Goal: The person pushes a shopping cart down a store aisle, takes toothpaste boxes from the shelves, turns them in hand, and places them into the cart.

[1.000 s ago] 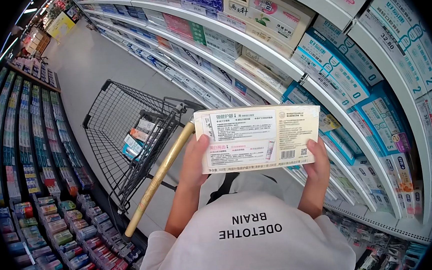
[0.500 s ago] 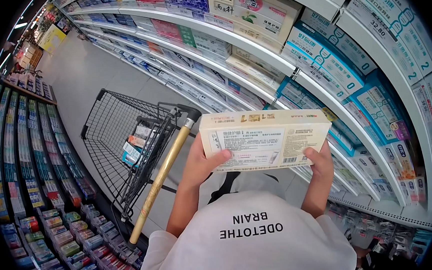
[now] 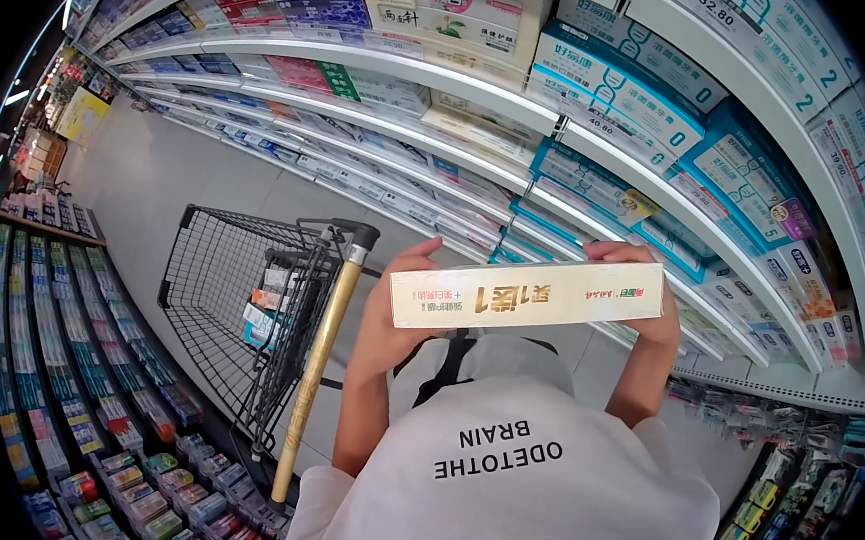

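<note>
A cream toothpaste box (image 3: 527,295) is held level in front of my white shirt, its narrow printed side facing up at me. Gold characters and a "1" run along that side, upside down. My left hand (image 3: 381,319) grips the box's left end, one fingertip showing beyond the far edge. At the other end my right hand (image 3: 662,319) is closed around the corner, its fingers curled over the far side. The broad faces of the box are hidden from view, and so are parts of both hands behind it.
To my left stands a black wire shopping cart (image 3: 237,274) with a gold handle (image 3: 319,368) and a few small packages (image 3: 263,317) in it. Shelves of toothpaste boxes (image 3: 621,91) curve along the right. A low display rack (image 3: 147,491) lines the left side.
Both hands have tipped the box, so its broad printed back has turned out of sight and the narrow side faces up. My thumbs have left the back. The view has shifted slightly.
</note>
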Motion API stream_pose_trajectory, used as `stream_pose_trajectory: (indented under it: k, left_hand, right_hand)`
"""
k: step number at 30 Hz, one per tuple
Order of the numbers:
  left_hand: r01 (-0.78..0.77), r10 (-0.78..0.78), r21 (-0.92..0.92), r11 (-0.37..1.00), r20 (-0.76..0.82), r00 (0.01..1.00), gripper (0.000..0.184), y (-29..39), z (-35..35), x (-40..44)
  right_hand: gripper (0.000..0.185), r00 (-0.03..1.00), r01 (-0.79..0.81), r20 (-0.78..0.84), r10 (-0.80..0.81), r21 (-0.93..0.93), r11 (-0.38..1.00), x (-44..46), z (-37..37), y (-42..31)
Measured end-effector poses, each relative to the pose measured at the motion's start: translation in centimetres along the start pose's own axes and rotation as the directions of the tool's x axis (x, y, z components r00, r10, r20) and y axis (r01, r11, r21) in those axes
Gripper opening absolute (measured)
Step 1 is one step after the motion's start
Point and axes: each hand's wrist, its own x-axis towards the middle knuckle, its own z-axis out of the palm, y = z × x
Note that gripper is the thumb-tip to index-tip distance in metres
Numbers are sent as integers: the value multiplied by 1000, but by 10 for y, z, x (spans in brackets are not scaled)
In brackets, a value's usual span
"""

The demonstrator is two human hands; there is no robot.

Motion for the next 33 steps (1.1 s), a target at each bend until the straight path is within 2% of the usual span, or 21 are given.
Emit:
stream_pose_trajectory:
  k: [5, 8, 9, 12, 14, 18, 20, 21, 33]
  left_hand:
    - [-3, 4, 24, 1000, -45, 999, 53, -6, -1, -2]
    - [-84, 84, 105, 991, 7, 996, 51, -8, -2, -2]
    - [-6, 6, 3, 1000, -11, 1000, 50, -10, -1, -4]
    - [203, -223, -255, 945, -51, 973, 48, -13, 6, -8]
    - [307, -363, -363, 880, -94, 927, 47, -11, 13, -6]
    - [397, -485, -505, 767, -52, 873, 47, -11, 13, 3]
    - [419, -531, -525, 741, -76, 844, 49, -6, 17, 7]
    - [428, -546, -529, 733, -81, 834, 49, -5, 17, 8]
    - [391, -506, -584, 711, -40, 862, 51, -2, 14, 6]
  right_hand:
    - [56, 999, -23, -39, 22, -36, 999, -4, 2, 2]
    - [57, 996, -83, -24, 83, -42, 996, -3, 2, -5]
    - [59, 993, -115, -16, 115, -41, 992, -2, 3, -9]
    - [63, 935, -332, -61, 350, 193, 923, -7, 5, -13]
    - [64, 917, -329, -160, 366, 217, 919, -3, 13, -13]
    - [57, 867, -359, -214, 451, 359, 862, 4, 16, -8]
    - [55, 844, -349, -215, 492, 478, 806, 10, 16, -5]
    - [51, 838, -355, -220, 498, 472, 807, 12, 18, -7]
    - [50, 805, -328, -290, 517, 509, 796, 17, 22, -15]
